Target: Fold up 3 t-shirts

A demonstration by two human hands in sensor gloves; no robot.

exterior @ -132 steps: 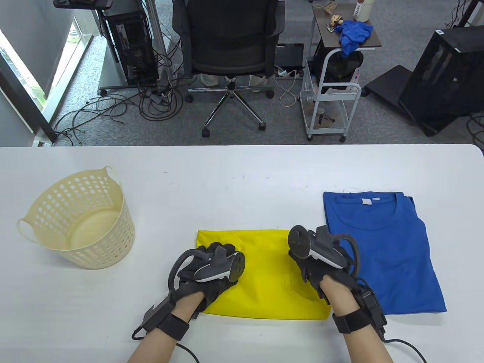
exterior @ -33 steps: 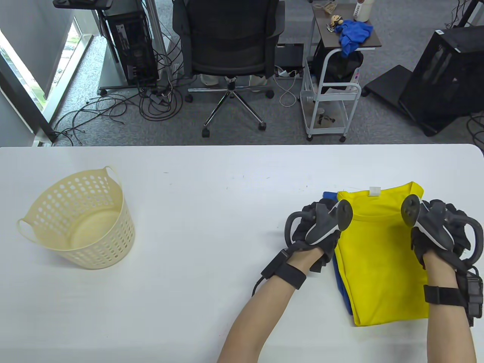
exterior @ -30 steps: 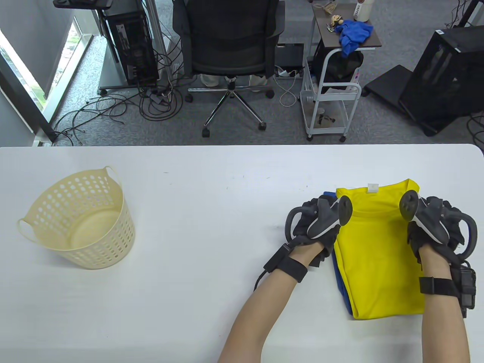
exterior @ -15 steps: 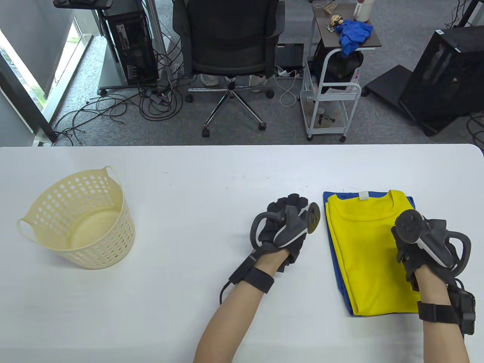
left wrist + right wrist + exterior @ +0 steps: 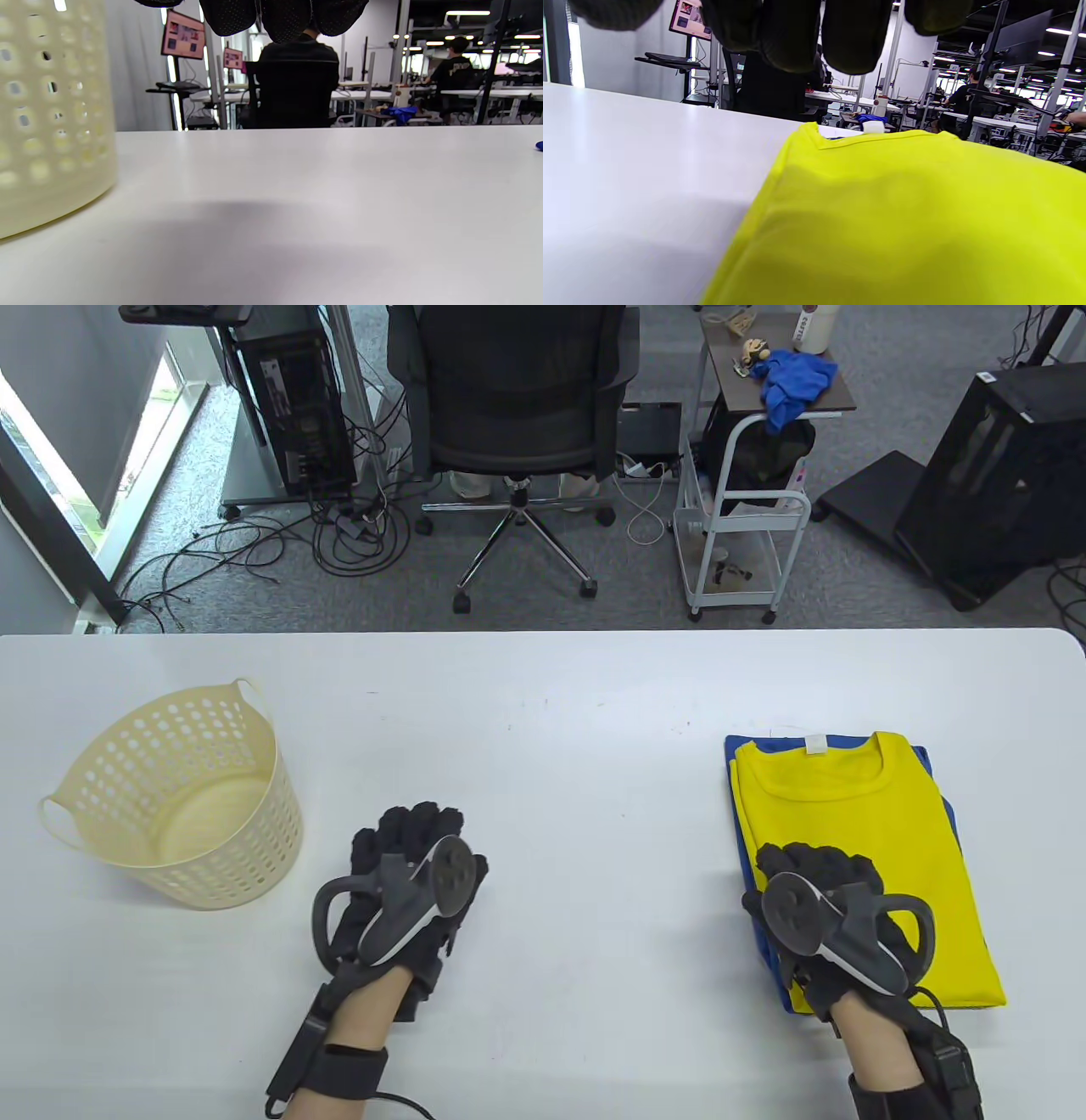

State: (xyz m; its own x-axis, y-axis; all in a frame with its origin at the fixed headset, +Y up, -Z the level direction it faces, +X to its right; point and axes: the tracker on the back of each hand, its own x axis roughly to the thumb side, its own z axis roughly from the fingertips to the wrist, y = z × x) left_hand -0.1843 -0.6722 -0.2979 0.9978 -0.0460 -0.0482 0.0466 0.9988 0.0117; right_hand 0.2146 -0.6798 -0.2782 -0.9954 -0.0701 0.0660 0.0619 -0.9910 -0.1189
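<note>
The right hand, fingers loose, rests on the near left corner of the folded yellow t-shirt, stacked on the blue t-shirt, long axis near to far. The left hand, relaxed and empty, lies well apart near the basket.

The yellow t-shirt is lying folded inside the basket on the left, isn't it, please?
Not inside the basket: the table view shows the yellow t-shirt lying folded on top of the blue t-shirt on the right. The basket holds no shirt.
</note>
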